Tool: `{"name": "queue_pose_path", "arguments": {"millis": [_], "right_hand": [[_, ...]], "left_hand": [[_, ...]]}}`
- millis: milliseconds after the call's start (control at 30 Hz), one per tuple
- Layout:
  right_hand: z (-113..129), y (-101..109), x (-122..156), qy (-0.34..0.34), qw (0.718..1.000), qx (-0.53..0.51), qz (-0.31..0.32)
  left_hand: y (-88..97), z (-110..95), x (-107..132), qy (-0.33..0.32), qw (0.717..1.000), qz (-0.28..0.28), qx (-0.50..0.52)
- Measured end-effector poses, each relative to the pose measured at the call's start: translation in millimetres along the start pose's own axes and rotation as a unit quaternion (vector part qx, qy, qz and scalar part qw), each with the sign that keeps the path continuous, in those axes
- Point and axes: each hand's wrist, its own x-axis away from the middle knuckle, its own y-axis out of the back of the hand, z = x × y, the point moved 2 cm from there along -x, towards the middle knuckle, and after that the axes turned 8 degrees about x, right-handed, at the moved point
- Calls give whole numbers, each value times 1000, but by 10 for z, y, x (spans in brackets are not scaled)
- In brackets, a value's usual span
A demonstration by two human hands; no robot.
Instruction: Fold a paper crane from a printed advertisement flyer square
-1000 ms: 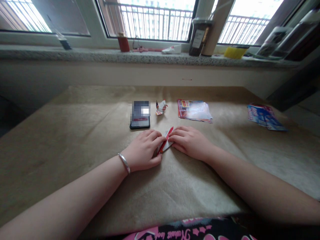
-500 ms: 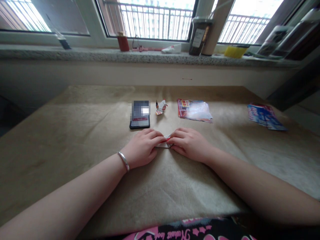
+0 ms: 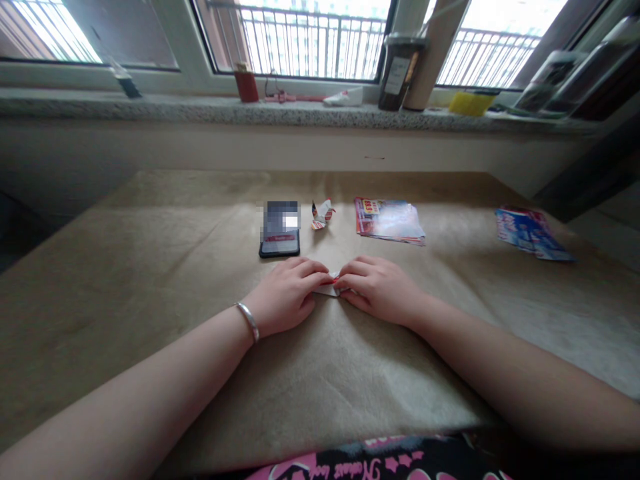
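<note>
Folded paper [image 3: 325, 290], white with a red strip, lies low over the table [image 3: 260, 407], at the point where both hands meet; its fold pattern is mostly hidden by fingers. Taking that paper as clock centre: left hand [image 3: 287, 293] at 9 o'clock, fingers drawn together, pinching the near end of the sheet, thumb contact partly hidden. Right hand [image 3: 379, 288] at 3 o'clock, likewise bunched, pinching the opposite end between fingertips and thumb. Fingertips of the two hands nearly touching. Silver bracelet [image 3: 248, 323] on left wrist. Phone [image 3: 280, 245] at 10 o'clock, screen partly pixelated. Small paper bird [image 3: 322, 216] at 12, just beside the phone. Leaflet stack [image 3: 390, 221] between 1 and 2; further leaflets [image 3: 531, 233], well apart, between 2 and 3.
</note>
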Motion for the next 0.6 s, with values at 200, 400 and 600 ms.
{"name": "queue_pose_path", "arguments": {"millis": [200, 400, 600], "right_hand": [[-1, -7, -13, -1, 1000, 4, 5], [12, 6, -16, 1, 1000, 11, 4], [14, 4, -16, 1, 1000, 15, -2]], "left_hand": [[4, -29, -11, -19, 999, -8, -34], [-1, -41, -17, -39, 997, -8, -69], [0, -52, -23, -37, 996, -9, -83]]}}
